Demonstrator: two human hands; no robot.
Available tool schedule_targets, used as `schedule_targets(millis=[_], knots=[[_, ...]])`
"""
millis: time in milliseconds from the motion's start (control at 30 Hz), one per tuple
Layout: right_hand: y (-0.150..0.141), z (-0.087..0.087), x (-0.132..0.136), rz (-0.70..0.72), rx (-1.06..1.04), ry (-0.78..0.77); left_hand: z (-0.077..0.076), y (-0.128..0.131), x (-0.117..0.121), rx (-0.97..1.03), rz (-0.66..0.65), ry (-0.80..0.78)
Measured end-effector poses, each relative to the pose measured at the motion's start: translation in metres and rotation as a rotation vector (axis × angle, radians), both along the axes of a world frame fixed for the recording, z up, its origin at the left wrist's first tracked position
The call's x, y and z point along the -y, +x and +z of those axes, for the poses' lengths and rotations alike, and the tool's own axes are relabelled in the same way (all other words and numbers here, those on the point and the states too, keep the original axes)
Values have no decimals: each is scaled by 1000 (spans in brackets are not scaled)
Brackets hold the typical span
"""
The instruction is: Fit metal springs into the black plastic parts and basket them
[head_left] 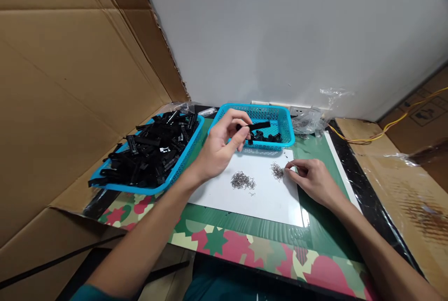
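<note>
My left hand (224,144) is raised over the white sheet (266,198) and pinches a long black plastic part (257,126) between thumb and fingers, just in front of the small blue basket (285,126). My right hand (310,177) rests on the sheet with its fingertips pinched at the right pile of small metal springs (277,170). A second pile of springs (242,180) lies in the middle of the sheet, between my hands.
A large blue basket (182,163) full of black plastic parts stands at the left. The small basket holds a few black parts. Clear plastic bags (310,121) lie by the wall. Cardboard walls rise at the left; a yellow cable (392,126) runs at the right.
</note>
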State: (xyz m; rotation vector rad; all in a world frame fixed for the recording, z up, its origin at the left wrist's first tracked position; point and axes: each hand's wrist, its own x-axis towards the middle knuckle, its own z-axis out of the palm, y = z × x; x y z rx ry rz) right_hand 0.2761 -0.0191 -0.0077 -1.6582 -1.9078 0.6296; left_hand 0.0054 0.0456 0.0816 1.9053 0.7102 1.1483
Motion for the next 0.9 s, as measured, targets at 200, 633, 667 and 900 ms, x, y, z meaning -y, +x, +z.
schedule_targets(millis=[200,633,667,900], knots=[[1,5,0,-49,-87,-13,-43,25,10,-61,-133,-59],[-8,25,8,72,-830,-241,-67,30,37,-207,-246,-96],[-11,26,9,75,-830,-242,-68,31,37,-206,-246,-95],[-28,29,13,68,-828,-250,-74,33,39,-187,-202,-41]])
